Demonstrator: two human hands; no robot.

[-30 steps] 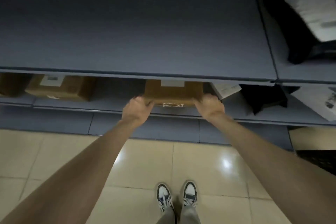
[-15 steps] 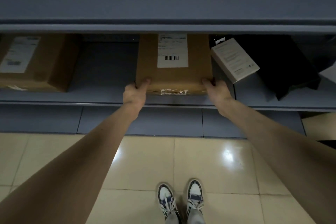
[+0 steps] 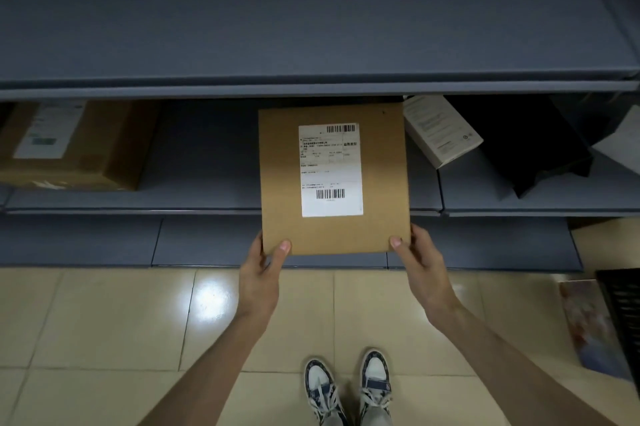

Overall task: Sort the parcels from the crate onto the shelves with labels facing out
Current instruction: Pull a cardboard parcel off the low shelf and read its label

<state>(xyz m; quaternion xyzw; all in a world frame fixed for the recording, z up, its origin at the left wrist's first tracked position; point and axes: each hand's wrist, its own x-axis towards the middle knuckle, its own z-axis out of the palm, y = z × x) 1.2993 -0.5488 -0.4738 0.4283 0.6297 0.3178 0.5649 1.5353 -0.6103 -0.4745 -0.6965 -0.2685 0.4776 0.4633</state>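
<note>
A flat brown cardboard parcel [image 3: 381,180] with a white barcode label [image 3: 330,169] faces me, tilted up in front of the lower grey shelf [image 3: 207,197]. My left hand [image 3: 263,270] grips its bottom left corner and my right hand [image 3: 415,256] grips its bottom right corner, thumbs on the front face. The parcel's lower edge hangs out past the shelf's front lip.
A larger brown box [image 3: 79,145] with a label lies on the shelf at left. A white box [image 3: 440,129] and a dark bag [image 3: 526,145] lie at right. An upper shelf [image 3: 311,27] overhangs. A black crate [image 3: 623,315] edge stands on the tiled floor at right.
The parcel lay flat on the lower shelf; now both hands have drawn it outward and tipped it up, so its label faces me. My view has moved lower and closer.
</note>
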